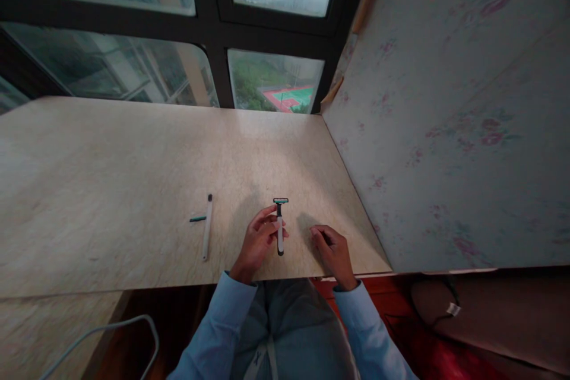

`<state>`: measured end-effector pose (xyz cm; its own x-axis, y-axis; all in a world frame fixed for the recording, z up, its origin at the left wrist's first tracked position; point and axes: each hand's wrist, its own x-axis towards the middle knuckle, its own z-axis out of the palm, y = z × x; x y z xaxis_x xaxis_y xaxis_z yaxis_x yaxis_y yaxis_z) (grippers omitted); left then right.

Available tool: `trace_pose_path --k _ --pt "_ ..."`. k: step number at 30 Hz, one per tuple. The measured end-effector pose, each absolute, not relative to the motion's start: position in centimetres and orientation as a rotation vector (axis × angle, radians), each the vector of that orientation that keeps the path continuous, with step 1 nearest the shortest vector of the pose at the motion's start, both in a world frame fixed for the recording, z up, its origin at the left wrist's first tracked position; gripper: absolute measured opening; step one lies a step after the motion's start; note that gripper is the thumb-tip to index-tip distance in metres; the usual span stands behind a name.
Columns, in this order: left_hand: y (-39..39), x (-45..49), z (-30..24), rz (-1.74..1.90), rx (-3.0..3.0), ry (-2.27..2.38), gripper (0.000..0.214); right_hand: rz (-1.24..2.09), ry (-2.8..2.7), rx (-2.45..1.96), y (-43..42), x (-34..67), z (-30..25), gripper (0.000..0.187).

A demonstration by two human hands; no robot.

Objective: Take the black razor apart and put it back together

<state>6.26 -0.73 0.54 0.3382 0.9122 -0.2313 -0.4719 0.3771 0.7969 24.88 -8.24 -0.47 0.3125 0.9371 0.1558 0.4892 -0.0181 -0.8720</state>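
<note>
My left hand [259, 238] pinches a razor [280, 231] upright by its pale handle, just above the table. The razor's wide head, dark with a green strip, points away from me, and the handle's lower end is dark. To the right, my right hand [331, 249] rests at the tabletop with its fingers curled into a loose fist; nothing shows in it. Left of my left hand lies a slim whitish stick [207, 231] with a dark tip at its far end. A short dark green strip [198, 219] lies against its left side.
The marbled tabletop [133, 178] ends at dark-framed windows [276, 35] at the back. A wall with flowered paper [445, 130] borders its right side. A grey cable [111, 326] loops at the lower left. A brownish cushioned surface [499, 320] is at the lower right.
</note>
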Motion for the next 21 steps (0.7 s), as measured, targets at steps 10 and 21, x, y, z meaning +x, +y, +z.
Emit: trace_pose_path --k 10,21 --pt "-0.72 6.34 1.26 1.022 0.66 0.72 0.031 0.615 -1.29 -1.66 -8.27 24.78 -0.25 0.034" --pt "-0.58 5.93 1.48 0.955 0.618 0.61 0.029 0.723 -1.103 -1.599 -7.89 24.99 -0.17 0.034"
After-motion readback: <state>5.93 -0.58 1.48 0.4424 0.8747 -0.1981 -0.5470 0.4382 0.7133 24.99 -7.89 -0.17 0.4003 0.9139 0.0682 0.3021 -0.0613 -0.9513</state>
